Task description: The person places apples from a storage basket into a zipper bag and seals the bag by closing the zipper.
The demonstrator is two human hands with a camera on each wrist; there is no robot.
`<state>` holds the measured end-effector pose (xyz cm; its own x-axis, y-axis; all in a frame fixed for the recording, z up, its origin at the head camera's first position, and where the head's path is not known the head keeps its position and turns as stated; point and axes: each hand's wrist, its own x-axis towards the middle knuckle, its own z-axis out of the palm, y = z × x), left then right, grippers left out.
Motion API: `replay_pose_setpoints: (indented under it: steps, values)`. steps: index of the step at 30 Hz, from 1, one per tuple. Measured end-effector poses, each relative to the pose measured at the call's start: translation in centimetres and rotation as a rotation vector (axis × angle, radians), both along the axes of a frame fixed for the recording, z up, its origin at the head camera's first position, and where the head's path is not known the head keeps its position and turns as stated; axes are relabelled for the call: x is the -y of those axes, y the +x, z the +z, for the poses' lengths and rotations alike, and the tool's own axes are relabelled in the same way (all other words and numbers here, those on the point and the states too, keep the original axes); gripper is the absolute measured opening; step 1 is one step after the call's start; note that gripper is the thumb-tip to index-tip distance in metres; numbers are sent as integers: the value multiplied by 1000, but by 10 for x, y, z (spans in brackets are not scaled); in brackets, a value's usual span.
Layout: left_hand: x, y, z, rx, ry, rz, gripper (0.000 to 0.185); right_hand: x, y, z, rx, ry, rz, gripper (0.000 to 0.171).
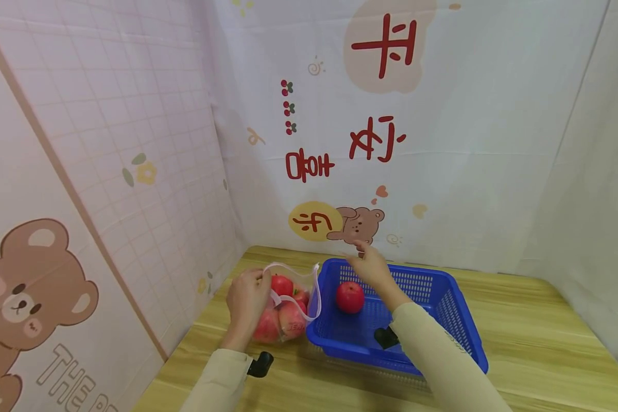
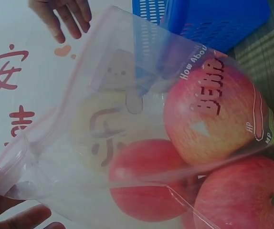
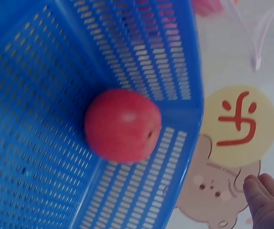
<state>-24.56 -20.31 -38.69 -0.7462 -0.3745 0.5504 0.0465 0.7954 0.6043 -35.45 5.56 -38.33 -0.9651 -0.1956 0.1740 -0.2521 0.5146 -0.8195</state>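
My left hand point(image 1: 247, 300) pinches the edge of a clear zip bag point(image 2: 51, 162), whose mouth gapes toward the basket. Several red apples point(image 2: 149, 180) lie inside the bag, and printed lettering covers part of one. To the bag's right stands a blue plastic basket point(image 1: 468, 326) with slotted walls. A single red apple point(image 3: 122, 125) rests in it, in the far left corner. Above the basket's far rim, my right hand point(image 1: 371, 266) is raised with loosely extended fingers and holds nothing.
Everything stands on a wood-grain table point(image 1: 535, 326). Behind it hangs a white printed cloth point(image 1: 474, 171) with a bear and red characters, and another cloth hangs at the left. A black wrist camera point(image 1: 260, 364) sits at the left cuff.
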Motion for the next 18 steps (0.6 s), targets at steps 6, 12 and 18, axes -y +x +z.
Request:
replay_pose_setpoints:
  steps: [6, 12, 18]
  values:
    - [-1, 2, 0, 4, 8, -16, 28, -18, -12, -8, 17, 56, -9, 57]
    - [3, 5, -2, 3, 10, -7, 26, -31, -19, -18, 6, 124, -16, 56]
    - [7, 7, -4, -5, 13, 13, 26, -36, -25, -27, 9, 187, -17, 54]
